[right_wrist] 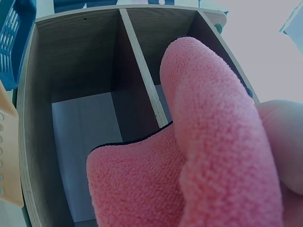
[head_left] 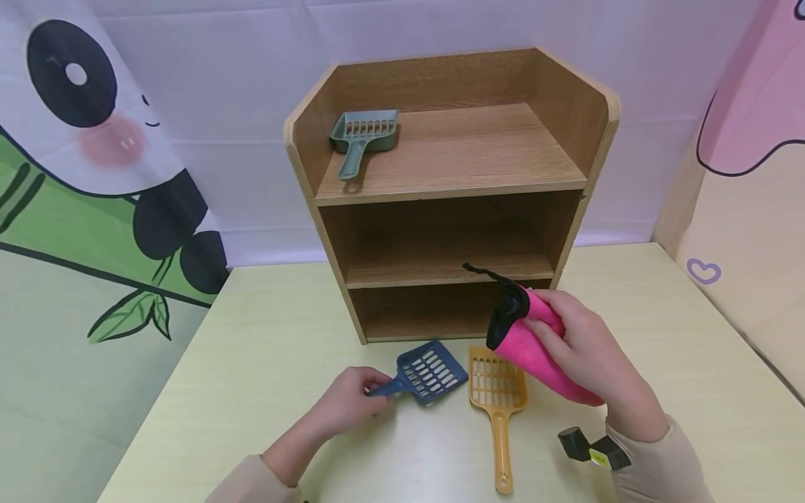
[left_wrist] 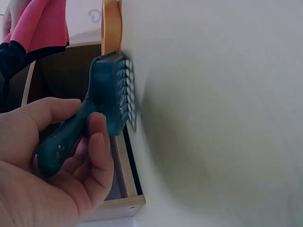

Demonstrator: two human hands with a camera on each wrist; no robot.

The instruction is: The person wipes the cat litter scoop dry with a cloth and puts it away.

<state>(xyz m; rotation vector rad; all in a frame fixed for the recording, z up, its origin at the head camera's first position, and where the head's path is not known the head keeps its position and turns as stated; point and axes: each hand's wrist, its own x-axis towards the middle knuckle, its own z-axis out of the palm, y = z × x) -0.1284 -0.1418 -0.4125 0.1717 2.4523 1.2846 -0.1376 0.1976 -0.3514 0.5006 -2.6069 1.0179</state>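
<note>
I have the blue scoop (head_left: 434, 372) at lower centre of the head view, its slotted pan angled toward upper right; I can't tell whether the pan touches the table (head_left: 264, 335). The left hand (head_left: 352, 402) pinches its handle, thumb against bent fingers. I'd judge it light, stiff plastic, fairly smooth, so the handle is the place to hold it; a loose pinch might let the pan twist.

Right of centre, the right hand (head_left: 585, 349) grips a pink cloth (head_left: 534, 356) with its fingers closed round the folds, a black edge and thin cord at its upper-left end. The pile looks fuzzy in the right wrist view; I expect it soft, floppy and unbreakable, best held by a thick bunched part.

Just right of the blue pan lies a yellow scoop (head_left: 499, 426), untouched, its handle toward the bottom edge. Beyond, the wooden shelf (head_left: 478, 150) fills upper centre, with a grey-green scoop (head_left: 355, 157) at the left of its top board, and a printed backdrop (head_left: 251, 140) behind.
</note>
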